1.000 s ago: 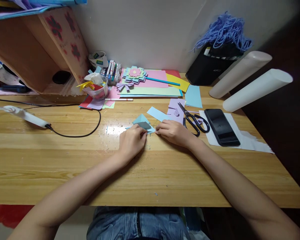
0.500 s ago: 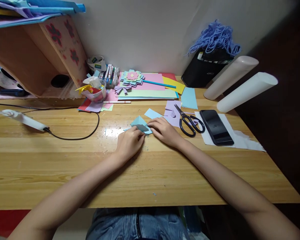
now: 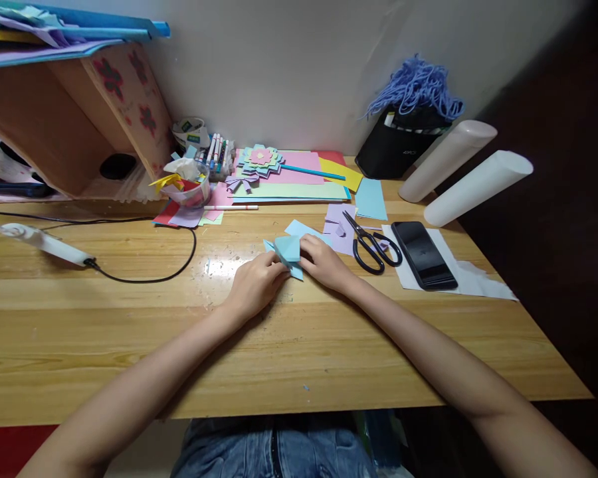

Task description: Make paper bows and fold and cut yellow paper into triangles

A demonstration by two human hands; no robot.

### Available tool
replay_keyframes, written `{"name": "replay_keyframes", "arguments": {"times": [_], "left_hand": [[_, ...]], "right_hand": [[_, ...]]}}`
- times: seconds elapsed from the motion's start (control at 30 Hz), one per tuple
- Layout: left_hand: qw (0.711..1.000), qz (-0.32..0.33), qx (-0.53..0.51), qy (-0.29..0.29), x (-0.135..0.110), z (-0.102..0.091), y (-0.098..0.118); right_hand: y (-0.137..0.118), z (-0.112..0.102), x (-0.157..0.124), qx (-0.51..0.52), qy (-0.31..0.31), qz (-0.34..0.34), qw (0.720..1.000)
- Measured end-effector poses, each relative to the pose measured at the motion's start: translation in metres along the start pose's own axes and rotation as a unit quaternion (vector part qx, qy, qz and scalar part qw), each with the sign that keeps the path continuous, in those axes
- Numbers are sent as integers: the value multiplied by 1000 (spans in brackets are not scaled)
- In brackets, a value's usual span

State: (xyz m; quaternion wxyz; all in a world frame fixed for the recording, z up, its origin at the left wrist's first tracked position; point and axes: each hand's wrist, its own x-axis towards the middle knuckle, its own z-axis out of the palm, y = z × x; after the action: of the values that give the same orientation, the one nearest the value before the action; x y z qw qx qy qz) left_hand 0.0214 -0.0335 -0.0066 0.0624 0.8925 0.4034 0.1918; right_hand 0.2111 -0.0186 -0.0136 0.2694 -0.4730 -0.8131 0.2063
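A light blue folded paper is held between both hands, low over the wooden table, with one flap standing up. My left hand has its fingers closed on the paper's left and near side. Pinching its right edge is my right hand, the fingertips partly hidden behind the flap. Behind the hands lies a flat light blue paper piece. To the right are a cut purple paper and scissors with black handles, their blades lying partly over the purple sheet.
A black phone rests on white paper at the right. Two white rolls stand tilted by a black bag. Along the wall lie coloured sheets, a paper flower and a tub of scraps. A cable curves at left.
The folded paper has turned, and its flap now stands higher between the hands. My right hand has shifted its grip to the paper's right edge. The whole view has moved slightly.
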Motion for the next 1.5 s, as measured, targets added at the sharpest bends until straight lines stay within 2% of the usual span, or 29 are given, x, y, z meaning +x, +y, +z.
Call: {"name": "replay_keyframes", "arguments": {"times": [0.1, 0.17, 0.33, 0.53, 0.67, 0.77, 0.9, 1.07, 1.3, 1.5], "left_hand": [[998, 54, 28, -7, 3, -3, -9], [997, 63, 41, -9, 4, -5, -15], [1000, -15, 2, 1, 3, -9, -15], [993, -108, -44, -23, 0, -9, -6], [987, -140, -72, -25, 1, -7, -7], [986, -149, -79, -10, 2, -6, -7], [985, -152, -77, 12, 2, -6, -6], [983, -147, -108, -20, -1, -6, -6], [983, -107, -146, -31, 0, -2, -7], [989, -55, -139, -18, 1, -5, -13]], "right_hand": [[-2, 0, -3, 12, -6, 14, 1000], [-4, 0, -6, 18, -4, 22, 1000], [-8, -2, -13, 35, 6, 22, 999], [-12, -11, -16, 48, -18, 53, 997], [-12, -17, -18, 83, -39, 56, 994], [-11, -19, -18, 103, -61, 23, 993], [-8, -22, -20, 73, -83, -21, 994], [-4, -28, -21, 28, -137, -101, 985], [-6, -21, -22, -103, -80, -196, 972], [-12, -7, -23, -71, -30, -196, 977]]}}
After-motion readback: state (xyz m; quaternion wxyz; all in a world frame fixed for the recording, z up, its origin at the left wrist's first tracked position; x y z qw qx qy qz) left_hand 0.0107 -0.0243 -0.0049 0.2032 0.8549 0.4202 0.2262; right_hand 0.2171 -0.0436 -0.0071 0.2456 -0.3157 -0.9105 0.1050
